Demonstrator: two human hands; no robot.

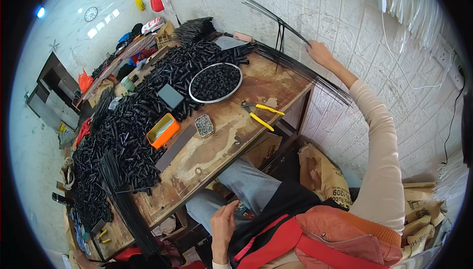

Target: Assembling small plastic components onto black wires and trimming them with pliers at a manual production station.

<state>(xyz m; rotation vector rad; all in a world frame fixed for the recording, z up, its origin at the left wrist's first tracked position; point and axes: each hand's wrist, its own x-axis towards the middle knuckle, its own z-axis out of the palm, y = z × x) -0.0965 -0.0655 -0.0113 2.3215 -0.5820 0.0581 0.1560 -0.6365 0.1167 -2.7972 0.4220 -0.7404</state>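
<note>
Pinch the rods (294,31) by the near end, as now with the right hand (321,54), thumb and fingers pressed together around the bunch, out at arm's length beside the white wall (340,17). Best, probably, to move along the length of the rods, not sideways, so as to clear the black rack (283,37) crossing behind or against them, and to avoid snagging the lower bundle (315,77), jutting past the right edge of the table (189,163). Wise also to grip lightly enough not to bend anything so thin. With the left hand (223,225) low by the lap, fingers bent and drawn close together; from this angle, impossible to tell whether pinching anything. On the worn brown tabletop, pale with stains: toward the left, a broad heap of black tubes (130,126); toward the far side, a white-rimmed tray (211,102) full of small black pieces; nearer, an orange box (167,137) and a dish (205,135) of metal bits; to the right, yellow-handled pliers (261,121), handles apart. Around the room: far left, a round clock (90,14); far right, hanging white strands (409,2); near right, paper sacks (322,173).
</note>
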